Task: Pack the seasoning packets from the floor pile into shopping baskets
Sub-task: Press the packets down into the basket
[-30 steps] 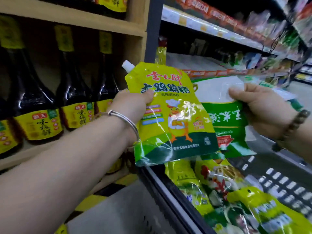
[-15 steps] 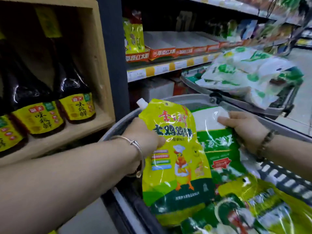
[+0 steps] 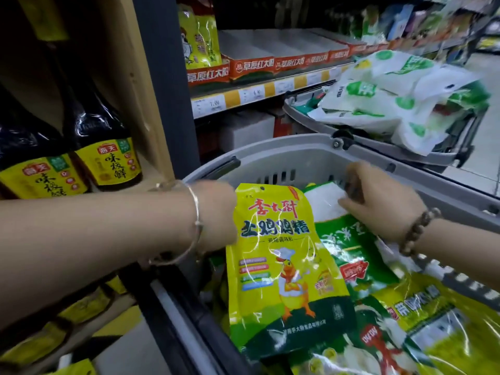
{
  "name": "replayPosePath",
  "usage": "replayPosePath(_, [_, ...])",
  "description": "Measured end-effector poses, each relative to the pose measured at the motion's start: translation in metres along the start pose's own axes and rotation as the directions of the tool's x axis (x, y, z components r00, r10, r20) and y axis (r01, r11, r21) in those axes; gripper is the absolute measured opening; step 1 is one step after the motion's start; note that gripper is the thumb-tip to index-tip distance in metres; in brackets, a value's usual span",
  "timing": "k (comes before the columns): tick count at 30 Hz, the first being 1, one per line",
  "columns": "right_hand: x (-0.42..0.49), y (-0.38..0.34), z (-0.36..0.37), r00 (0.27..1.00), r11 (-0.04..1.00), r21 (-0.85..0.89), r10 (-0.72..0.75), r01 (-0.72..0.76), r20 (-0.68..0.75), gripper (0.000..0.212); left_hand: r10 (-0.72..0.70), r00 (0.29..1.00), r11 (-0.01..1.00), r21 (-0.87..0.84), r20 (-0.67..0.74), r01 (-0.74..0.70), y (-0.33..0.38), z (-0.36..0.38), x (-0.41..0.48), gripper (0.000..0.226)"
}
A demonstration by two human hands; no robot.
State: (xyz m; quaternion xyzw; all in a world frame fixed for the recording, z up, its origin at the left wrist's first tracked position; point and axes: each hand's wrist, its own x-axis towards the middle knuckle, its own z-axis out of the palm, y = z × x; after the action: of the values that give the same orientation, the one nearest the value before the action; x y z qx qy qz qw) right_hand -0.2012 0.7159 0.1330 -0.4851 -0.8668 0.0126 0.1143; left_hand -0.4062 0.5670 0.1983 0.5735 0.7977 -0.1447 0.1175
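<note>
My left hand (image 3: pixel 216 217) grips the left edge of a yellow chicken-seasoning packet (image 3: pixel 284 266), its fingers hidden behind it. The packet lies low inside the grey shopping basket (image 3: pixel 284 147), over other packets. My right hand (image 3: pixel 378 201) holds the white top of a green and white packet (image 3: pixel 338 239) just right of the yellow one, near the basket's far wall. Several more yellow and green packets (image 3: pixel 433 320) fill the near right of the basket.
A second grey basket (image 3: pixel 305 117) heaped with white and green bags (image 3: pixel 392 104) stands behind. Dark sauce bottles (image 3: pixel 105 147) fill a wooden shelf on the left, beside a dark post (image 3: pixel 165 90). Red display boxes (image 3: pixel 251 66) line the shelf beyond.
Both hands have come down from chest height with their packets into the grey basket. The view has tilted down and right, and the yellow packet now lies on the packets below.
</note>
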Motion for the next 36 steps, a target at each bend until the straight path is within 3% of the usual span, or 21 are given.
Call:
replayPosePath(2, [0.003, -0.004, 0.001, 0.983, 0.983, 0.040, -0.180, 0.181, -0.036, 0.043, 0.150, 0.940, 0.982, 0.160, -0.305, -0.104, 0.008, -0.012, -0.004, 0.014])
replayPosePath(3, [0.004, -0.010, 0.004, 0.964, 0.963, 0.045, -0.265, 0.265, -0.013, 0.041, 0.241, 0.901, 0.966, 0.183, -0.361, -0.185, 0.019, -0.013, -0.003, 0.020])
replayPosePath(6, [0.010, -0.020, 0.027, 0.891, 0.897, -0.006, -0.437, 0.441, 0.125, 0.059, 0.432, 0.875, 0.901, 0.134, -0.217, -0.412, 0.052, 0.004, 0.023, 0.069])
replayPosePath(8, [0.007, -0.024, 0.036, 0.897, 0.913, -0.029, -0.394, 0.407, 0.199, 0.081, 0.404, 0.913, 0.910, 0.124, -0.052, -0.396, 0.063, 0.024, 0.045, 0.102])
replayPosePath(11, [0.002, -0.019, 0.044, 0.901, 0.930, -0.048, -0.338, 0.364, 0.272, 0.099, 0.327, 0.940, 0.943, 0.034, 0.098, -0.332, 0.064, 0.042, 0.065, 0.121])
replayPosePath(15, [0.000, -0.019, 0.045, 0.885, 0.925, -0.082, -0.326, 0.372, 0.333, 0.129, 0.257, 0.941, 0.960, 0.055, 0.221, -0.275, 0.058, 0.046, 0.066, 0.129])
replayPosePath(22, [-0.009, -0.009, 0.047, 0.887, 0.928, -0.099, -0.307, 0.360, 0.346, 0.127, 0.157, 0.903, 0.943, 0.210, 0.401, -0.258, 0.054, 0.042, 0.057, 0.112])
replayPosePath(29, [-0.007, -0.004, 0.050, 0.881, 0.946, -0.080, -0.260, 0.315, 0.395, 0.130, 0.101, 0.893, 0.956, 0.205, 0.438, -0.209, 0.045, 0.051, 0.052, 0.114])
replayPosePath(36, [-0.012, -0.010, 0.044, 0.890, 0.937, -0.152, -0.236, 0.315, 0.389, 0.129, 0.110, 0.936, 0.970, 0.168, 0.333, -0.174, 0.038, 0.042, 0.044, 0.115])
